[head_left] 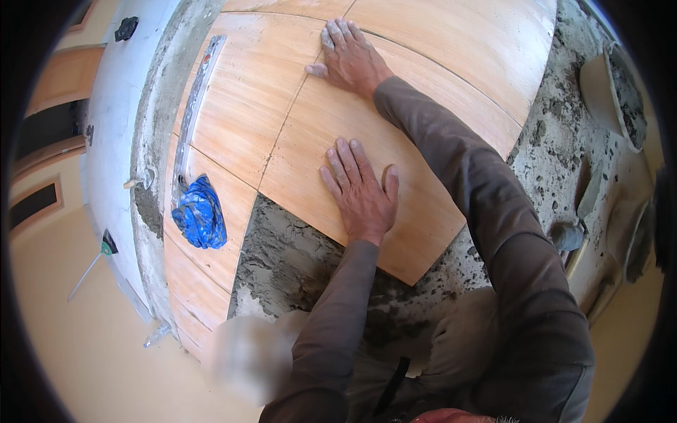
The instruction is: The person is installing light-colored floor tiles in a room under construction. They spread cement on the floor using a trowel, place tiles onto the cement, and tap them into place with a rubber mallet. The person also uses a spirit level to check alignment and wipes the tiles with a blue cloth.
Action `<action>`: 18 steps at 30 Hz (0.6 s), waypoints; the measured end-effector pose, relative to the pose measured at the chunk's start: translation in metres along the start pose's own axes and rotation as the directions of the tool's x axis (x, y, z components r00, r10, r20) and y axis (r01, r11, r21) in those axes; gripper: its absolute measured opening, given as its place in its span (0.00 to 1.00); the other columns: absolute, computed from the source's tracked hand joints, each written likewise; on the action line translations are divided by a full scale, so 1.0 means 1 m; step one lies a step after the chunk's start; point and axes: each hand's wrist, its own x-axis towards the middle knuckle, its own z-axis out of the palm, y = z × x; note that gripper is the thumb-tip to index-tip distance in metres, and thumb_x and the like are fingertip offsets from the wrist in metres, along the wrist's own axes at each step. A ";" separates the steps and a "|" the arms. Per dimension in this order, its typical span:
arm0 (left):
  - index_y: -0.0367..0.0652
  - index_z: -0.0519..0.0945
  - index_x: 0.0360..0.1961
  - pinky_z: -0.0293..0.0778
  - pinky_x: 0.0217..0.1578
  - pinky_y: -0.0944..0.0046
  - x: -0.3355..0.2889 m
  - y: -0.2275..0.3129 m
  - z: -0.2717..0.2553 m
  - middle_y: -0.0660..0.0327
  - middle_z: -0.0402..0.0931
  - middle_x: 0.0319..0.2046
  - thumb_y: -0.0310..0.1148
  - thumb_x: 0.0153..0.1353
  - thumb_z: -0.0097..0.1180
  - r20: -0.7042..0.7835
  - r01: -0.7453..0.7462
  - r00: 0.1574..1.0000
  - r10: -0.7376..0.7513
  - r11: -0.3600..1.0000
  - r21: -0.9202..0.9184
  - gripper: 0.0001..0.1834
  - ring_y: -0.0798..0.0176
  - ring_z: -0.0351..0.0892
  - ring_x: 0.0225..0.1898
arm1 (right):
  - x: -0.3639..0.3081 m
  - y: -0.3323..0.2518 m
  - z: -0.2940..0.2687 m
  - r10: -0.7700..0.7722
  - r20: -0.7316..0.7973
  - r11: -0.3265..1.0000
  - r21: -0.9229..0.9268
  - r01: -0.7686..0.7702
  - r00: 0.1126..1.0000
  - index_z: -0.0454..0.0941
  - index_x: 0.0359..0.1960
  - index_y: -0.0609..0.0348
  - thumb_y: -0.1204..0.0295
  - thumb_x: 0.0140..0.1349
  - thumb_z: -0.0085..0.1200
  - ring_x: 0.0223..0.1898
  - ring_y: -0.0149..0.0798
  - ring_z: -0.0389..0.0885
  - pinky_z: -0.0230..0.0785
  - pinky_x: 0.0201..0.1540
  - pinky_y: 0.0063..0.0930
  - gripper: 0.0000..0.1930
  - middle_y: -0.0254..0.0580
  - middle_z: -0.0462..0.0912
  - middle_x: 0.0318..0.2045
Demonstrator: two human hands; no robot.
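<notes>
A wood-look tile [416,211] lies among matching tiles, its near edge over a bed of wet grey mortar [282,243]. My left hand [363,194] rests flat on the middle of this tile, fingers spread and pointing away from me. Farther off, my right hand [355,62] lies flat with its fingertips over the tile's far joint and its thumb stretched out to the left. Neither hand holds anything. Cement dust whitens the fingers, most of all on the right. To the left, a crumpled blue plastic bag [200,213] sits on a tile beside a long metal straightedge [197,99].
A bucket [599,92] with mortar stands at the right on a mortar-spattered floor [543,155], near a trowel blade [589,190]. A cement strip [151,141] runs along the left. Beyond lie a clear plastic bottle [156,335] and a black bag [127,28].
</notes>
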 end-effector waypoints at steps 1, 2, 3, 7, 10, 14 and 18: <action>0.32 0.47 0.79 0.32 0.77 0.34 0.000 -0.001 0.000 0.39 0.41 0.80 0.57 0.77 0.37 -0.005 0.001 1.000 -0.001 1.000 -0.006 0.45 0.36 0.37 0.81 | -0.008 -0.003 -0.002 -0.013 -0.032 0.998 0.055 0.014 0.999 0.62 0.73 0.72 0.35 0.76 0.29 0.79 0.53 0.54 0.42 0.82 0.45 0.47 0.58 0.63 0.75; 0.32 0.47 0.79 0.32 0.77 0.34 0.001 -0.002 0.000 0.40 0.41 0.80 0.57 0.77 0.37 -0.009 0.002 1.000 -0.002 1.000 -0.012 0.45 0.36 0.37 0.81 | -0.006 0.003 -0.003 -0.021 -0.045 0.996 0.083 0.024 0.999 0.62 0.73 0.72 0.36 0.76 0.30 0.79 0.52 0.54 0.42 0.82 0.44 0.46 0.58 0.63 0.75; 0.32 0.47 0.79 0.32 0.77 0.34 0.000 -0.001 0.000 0.40 0.41 0.80 0.58 0.76 0.37 -0.006 0.000 1.000 0.000 1.000 -0.022 0.45 0.36 0.37 0.81 | -0.004 0.013 -0.003 -0.026 -0.051 0.994 0.109 0.031 0.998 0.63 0.73 0.71 0.37 0.77 0.30 0.79 0.51 0.54 0.43 0.82 0.44 0.44 0.57 0.63 0.75; 0.32 0.47 0.79 0.32 0.77 0.34 0.001 0.002 -0.002 0.40 0.41 0.80 0.58 0.76 0.38 0.000 0.001 1.000 -0.001 0.999 -0.033 0.45 0.37 0.36 0.81 | 0.007 0.023 -0.003 0.046 -0.033 0.996 0.075 -0.043 0.998 0.65 0.72 0.69 0.42 0.78 0.34 0.79 0.49 0.55 0.44 0.82 0.43 0.40 0.54 0.64 0.75; 0.32 0.47 0.79 0.32 0.77 0.34 0.003 0.001 -0.002 0.41 0.41 0.80 0.58 0.76 0.39 0.007 0.005 1.000 -0.004 0.999 -0.050 0.46 0.38 0.36 0.81 | 0.000 0.022 -0.002 0.009 -0.062 0.999 0.053 -0.005 0.998 0.66 0.73 0.65 0.45 0.78 0.36 0.79 0.50 0.56 0.44 0.81 0.44 0.36 0.52 0.65 0.75; 0.32 0.47 0.79 0.32 0.77 0.34 0.003 0.004 0.000 0.40 0.41 0.80 0.58 0.76 0.39 -0.006 -0.010 1.000 0.010 0.997 -0.075 0.46 0.38 0.35 0.81 | -0.063 0.024 -0.029 -0.346 -0.086 0.846 0.403 0.350 0.934 0.75 0.67 0.56 0.52 0.77 0.46 0.77 0.49 0.60 0.46 0.81 0.46 0.26 0.43 0.73 0.70; 0.32 0.47 0.79 0.32 0.77 0.34 -0.001 -0.001 0.001 0.40 0.40 0.80 0.58 0.76 0.38 -0.011 -0.018 1.000 0.017 0.996 -0.086 0.45 0.37 0.35 0.82 | -0.161 0.057 -0.161 -0.241 0.050 0.881 0.431 0.196 0.969 0.85 0.54 0.52 0.66 0.70 0.59 0.68 0.49 0.73 0.62 0.73 0.47 0.14 0.41 0.83 0.55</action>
